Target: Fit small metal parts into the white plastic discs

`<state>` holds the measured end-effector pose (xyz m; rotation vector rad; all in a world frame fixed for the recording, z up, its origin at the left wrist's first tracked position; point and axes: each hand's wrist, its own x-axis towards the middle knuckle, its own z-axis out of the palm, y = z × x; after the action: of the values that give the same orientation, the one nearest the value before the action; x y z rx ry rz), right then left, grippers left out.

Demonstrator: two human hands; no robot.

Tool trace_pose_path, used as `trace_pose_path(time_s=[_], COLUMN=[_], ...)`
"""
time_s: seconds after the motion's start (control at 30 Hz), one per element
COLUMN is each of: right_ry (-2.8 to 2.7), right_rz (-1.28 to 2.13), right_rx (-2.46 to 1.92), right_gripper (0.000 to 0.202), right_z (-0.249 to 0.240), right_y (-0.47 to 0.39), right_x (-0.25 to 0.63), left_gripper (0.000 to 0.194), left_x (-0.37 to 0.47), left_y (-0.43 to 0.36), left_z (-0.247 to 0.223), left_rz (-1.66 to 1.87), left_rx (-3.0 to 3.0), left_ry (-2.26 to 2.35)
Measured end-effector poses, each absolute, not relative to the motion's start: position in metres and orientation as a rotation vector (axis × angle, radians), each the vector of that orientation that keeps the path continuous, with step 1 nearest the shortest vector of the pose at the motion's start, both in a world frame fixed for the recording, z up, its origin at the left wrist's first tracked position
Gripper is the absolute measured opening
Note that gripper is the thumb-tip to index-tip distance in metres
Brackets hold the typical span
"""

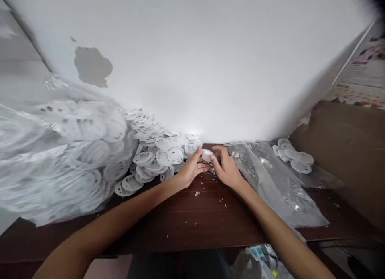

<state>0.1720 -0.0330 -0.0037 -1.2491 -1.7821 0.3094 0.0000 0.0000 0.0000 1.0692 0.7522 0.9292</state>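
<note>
Between my two hands, above the dark wooden table (180,215), is a small white oval plastic disc (207,154). My left hand (192,166) pinches its left edge, thumb on top. From the other side my right hand (225,166) grips the disc's right edge between thumb and fingers. Small white scraps (197,194) lie on the wood just below and in front of the hands. To the left of my left hand spreads a loose heap of similar white discs with holes (164,155). Fine detail on the held disc is too small to tell.
A large clear bag full of white discs (69,162) stands at the left. Flat clear plastic bags (276,182) lie on the right, a few discs (294,155) beyond them. A brown cardboard box (345,150) borders the right side. Behind rises a white wall (204,62).
</note>
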Motion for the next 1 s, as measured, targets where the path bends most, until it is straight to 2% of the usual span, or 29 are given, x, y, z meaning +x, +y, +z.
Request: trace_pose_path(time_s=[0.1, 0.23, 0.43, 1.0], right_ry=[-1.596, -1.432, -1.346, -1.344], right_rz=[0.323, 0.475, 0.664, 0.716], right_rx=[-1.232, -1.171, -1.097, -1.018], right_gripper=[0.033, 0.031, 0.03, 0.034], right_z=[0.003, 0.001, -0.004, -0.007], right_y=[-0.028, -0.024, -0.027, -0.031], right_x=[0.176, 0.173, 0.161, 0.154], left_gripper=[0.054, 0.038, 0.039, 0.024], left_x=[-0.002, -0.004, -0.003, -0.01], left_y=[0.003, -0.002, -0.009, -0.011], left_z=[-0.003, 0.001, 0.004, 0.017], left_rz=[1.039, 1.115, 1.233, 1.375], left_rx=[1.232, 1.564, 1.618, 1.951], left_ry=[0.717, 0.648, 0.663, 0.671])
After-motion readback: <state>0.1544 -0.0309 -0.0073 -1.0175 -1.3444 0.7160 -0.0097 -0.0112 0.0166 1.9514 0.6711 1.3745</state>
